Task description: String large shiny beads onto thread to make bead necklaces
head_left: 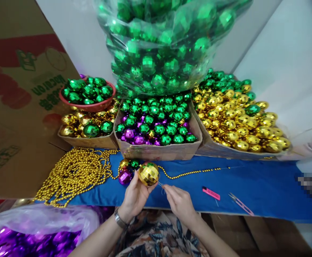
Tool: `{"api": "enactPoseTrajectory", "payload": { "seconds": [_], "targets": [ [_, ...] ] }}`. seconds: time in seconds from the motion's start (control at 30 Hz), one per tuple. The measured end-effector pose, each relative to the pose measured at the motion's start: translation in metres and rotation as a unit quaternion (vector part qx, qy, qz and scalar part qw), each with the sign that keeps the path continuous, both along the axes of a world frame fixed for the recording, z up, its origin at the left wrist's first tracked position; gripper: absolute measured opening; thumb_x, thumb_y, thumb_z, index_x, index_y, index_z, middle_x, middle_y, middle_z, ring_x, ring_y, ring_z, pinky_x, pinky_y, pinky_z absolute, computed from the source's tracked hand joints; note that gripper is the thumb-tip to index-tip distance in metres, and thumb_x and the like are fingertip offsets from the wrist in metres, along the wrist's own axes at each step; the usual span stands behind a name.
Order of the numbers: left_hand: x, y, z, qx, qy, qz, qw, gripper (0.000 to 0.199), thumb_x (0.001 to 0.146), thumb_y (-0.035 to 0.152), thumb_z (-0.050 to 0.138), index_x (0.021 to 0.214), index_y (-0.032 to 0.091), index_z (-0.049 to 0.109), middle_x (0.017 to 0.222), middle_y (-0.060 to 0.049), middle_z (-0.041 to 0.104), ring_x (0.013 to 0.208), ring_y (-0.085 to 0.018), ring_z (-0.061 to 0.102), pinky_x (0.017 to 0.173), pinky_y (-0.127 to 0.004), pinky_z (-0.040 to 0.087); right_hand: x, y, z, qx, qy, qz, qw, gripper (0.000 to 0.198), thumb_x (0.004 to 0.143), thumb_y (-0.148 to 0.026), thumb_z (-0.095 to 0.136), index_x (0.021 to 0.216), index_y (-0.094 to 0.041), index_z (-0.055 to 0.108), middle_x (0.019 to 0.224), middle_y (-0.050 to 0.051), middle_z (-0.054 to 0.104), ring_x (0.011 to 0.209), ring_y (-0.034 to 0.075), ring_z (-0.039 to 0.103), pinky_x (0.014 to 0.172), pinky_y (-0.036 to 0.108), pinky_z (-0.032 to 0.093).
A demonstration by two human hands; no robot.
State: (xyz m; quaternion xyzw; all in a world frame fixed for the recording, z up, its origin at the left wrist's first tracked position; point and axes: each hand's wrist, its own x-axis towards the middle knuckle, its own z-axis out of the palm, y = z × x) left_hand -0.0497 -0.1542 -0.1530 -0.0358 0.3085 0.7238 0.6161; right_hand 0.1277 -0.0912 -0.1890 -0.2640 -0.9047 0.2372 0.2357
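Note:
Held up in my left hand (136,198) is a large faceted gold ball (149,173), with the fingers closed around its lower left side. The fingertips of my right hand (179,201) pinch a thin needle-like piece (160,184) at the ball's lower right; a fine loop of thread hangs by it. A purple ball (125,176), a green ball (134,164) and a small gold ball (124,164) cluster just left of the held ball. From behind the gold ball a gold bead strand (182,176) runs right across the blue cloth.
Gold bead strands (78,175) are heaped on the blue cloth (268,182). A pink cutter (211,193) and small snips (241,204) lie right. Behind stand a cardboard box (158,151) of balls, a red bowl (99,106) and a plastic bag (161,53). Purple balls (33,242) fill a bag lower left.

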Motion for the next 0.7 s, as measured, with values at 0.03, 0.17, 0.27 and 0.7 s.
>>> {"api": "enactPoseTrajectory", "payload": {
  "seconds": [0.03,0.17,0.27,0.7],
  "targets": [
    [0.0003,-0.0005,-0.0004,-0.002,-0.002,0.001,1.0,0.043,0.093,0.041,0.051,0.132,0.023,0.052,0.123,-0.011,0.065,0.111,-0.029,0.062,0.097,-0.049,0.048,0.0,-0.0001,-0.0005,0.002,0.0,0.002,1.0,0.03,0.097,-0.016,0.035,0.112,-0.018,0.061,0.097,0.008,0.072,0.084,0.018,0.069,0.075,0.028,0.054],
    [0.0012,-0.0023,-0.0029,0.005,0.016,0.016,1.0,0.043,0.092,0.041,0.054,0.131,0.024,0.053,0.126,-0.011,0.063,0.113,-0.028,0.061,0.096,-0.048,0.049,0.0001,-0.0002,-0.0035,0.017,-0.002,-0.002,1.0,0.03,0.097,-0.016,0.035,0.112,-0.018,0.061,0.097,0.008,0.072,0.082,0.018,0.069,0.073,0.028,0.054],
    [0.0011,-0.0033,-0.0046,0.021,0.032,0.025,0.999,0.042,0.092,0.04,0.054,0.132,0.025,0.052,0.127,-0.009,0.063,0.114,-0.026,0.06,0.097,-0.047,0.048,-0.0003,-0.0003,-0.0041,0.027,-0.01,-0.015,0.999,0.029,0.097,-0.016,0.036,0.11,-0.019,0.062,0.095,0.008,0.072,0.08,0.018,0.069,0.071,0.027,0.053],
    [-0.0003,-0.0063,-0.0028,0.032,0.07,0.011,0.997,0.043,0.092,0.039,0.053,0.134,0.031,0.049,0.131,-0.008,0.059,0.114,-0.027,0.059,0.096,-0.047,0.048,0.0001,-0.0021,-0.0075,-0.007,-0.003,-0.005,1.0,0.029,0.097,-0.014,0.036,0.11,-0.019,0.061,0.098,0.007,0.072,0.084,0.018,0.069,0.074,0.027,0.053]
  ]
}}
